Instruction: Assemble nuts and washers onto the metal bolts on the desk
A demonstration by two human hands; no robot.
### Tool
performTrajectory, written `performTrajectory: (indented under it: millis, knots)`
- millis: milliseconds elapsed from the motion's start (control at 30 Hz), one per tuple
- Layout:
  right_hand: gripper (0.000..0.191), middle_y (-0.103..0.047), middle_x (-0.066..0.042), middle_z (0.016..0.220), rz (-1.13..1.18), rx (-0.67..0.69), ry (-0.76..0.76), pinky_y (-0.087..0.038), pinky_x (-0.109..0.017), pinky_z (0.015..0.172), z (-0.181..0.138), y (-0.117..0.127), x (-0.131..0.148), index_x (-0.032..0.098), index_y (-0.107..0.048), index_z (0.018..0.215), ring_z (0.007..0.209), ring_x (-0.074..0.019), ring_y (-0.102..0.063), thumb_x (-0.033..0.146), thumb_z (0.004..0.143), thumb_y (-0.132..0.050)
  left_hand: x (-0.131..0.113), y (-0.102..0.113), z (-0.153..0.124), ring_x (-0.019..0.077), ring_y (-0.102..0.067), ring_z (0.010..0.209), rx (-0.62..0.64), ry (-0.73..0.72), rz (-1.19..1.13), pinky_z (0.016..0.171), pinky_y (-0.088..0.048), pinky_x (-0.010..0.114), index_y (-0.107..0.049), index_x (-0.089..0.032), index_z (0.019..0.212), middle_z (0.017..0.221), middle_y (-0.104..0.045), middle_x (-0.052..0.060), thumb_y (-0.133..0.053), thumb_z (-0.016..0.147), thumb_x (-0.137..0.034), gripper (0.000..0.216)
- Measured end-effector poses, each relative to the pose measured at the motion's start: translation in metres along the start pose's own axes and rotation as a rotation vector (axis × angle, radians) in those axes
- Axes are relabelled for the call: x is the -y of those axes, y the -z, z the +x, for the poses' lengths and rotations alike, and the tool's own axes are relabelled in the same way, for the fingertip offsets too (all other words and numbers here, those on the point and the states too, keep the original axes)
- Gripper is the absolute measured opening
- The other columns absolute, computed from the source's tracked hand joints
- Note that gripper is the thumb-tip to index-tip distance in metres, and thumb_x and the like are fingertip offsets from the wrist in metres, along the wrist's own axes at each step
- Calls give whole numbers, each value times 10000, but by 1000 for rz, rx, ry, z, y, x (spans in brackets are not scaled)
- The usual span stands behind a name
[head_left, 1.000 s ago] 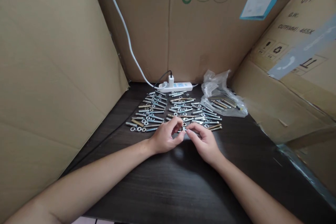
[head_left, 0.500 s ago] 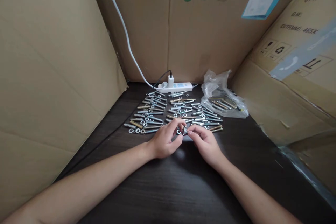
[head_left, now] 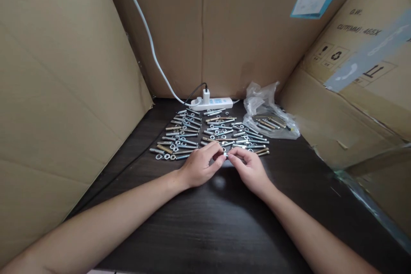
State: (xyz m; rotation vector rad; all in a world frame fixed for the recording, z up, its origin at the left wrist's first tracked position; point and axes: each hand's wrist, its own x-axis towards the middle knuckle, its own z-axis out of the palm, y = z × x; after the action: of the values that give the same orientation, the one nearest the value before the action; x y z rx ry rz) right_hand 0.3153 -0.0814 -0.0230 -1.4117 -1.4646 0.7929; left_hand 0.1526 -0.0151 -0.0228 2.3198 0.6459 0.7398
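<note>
Our left hand [head_left: 201, 166] and right hand [head_left: 252, 171], pinched almost closed, together gripping a small shiny metal piece [head_left: 225, 155] between them, above the dark bench [head_left: 192, 227], near side of the bolts [head_left: 183, 156] and nuts [head_left: 167, 156], plastic bag [head_left: 260, 93] far right

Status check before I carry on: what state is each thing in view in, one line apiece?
Left hand: thumb and finger pinched on a small metal fastener
Right hand: fingertips pinched at the same piece
Small metal fastener: held between both hands; exact kind unclear
Bolts: lying on their sides, in rows
Power strip: plugs inserted; live or not, cannot tell
White charger: plugged in, upright
Clear plastic bag: crumpled
</note>
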Motion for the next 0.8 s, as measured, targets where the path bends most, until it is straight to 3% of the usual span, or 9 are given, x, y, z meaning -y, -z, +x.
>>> performTrajectory:
  millis: [200, 400, 567, 800]
  knots:
    - [210, -585, -12, 686, 15, -22, 16, -417, -255, 632, 0, 0, 3, 176, -571, 716, 657, -154, -527, 340, 827, -501, 1, 0, -1, 142, -492, 780, 2, -20, -44, 665, -395, 242, -479, -199, 1017, 904, -518, 19, -436, 886, -258, 150]
    - [214, -591, -12, 688, 26, -18, 19, -415, -253, 621, 0, 0, 4, 177, -571, 707, 650, -154, -526, 348, 819, -507, 1, 1, -3, 142, -489, 753, 24, 28, -67, 647, -401, 247, -435, -209, 1056, 871, -503, 11, -451, 871, -267, 194]
    - [217, -568, -7, 663, 9, -22, 23, -405, -250, 612, -1, 0, 5, 178, -571, 707, 636, -149, -504, 348, 822, -504, 1, 3, -2, 133, -453, 702, -4, 18, -45, 654, -380, 250, -427, -189, 876, 787, -466, -3, -412, 877, -260, 73]
    - [205, -570, -16, 669, -14, -5, 37, -404, -249, 599, -3, -2, 4, 175, -573, 711, 641, -151, -508, 332, 821, -499, 3, -1, 0, 132, -449, 701, -4, -29, -70, 676, -355, 251, -423, -180, 731, 727, -451, -3, -322, 948, -321, 278]
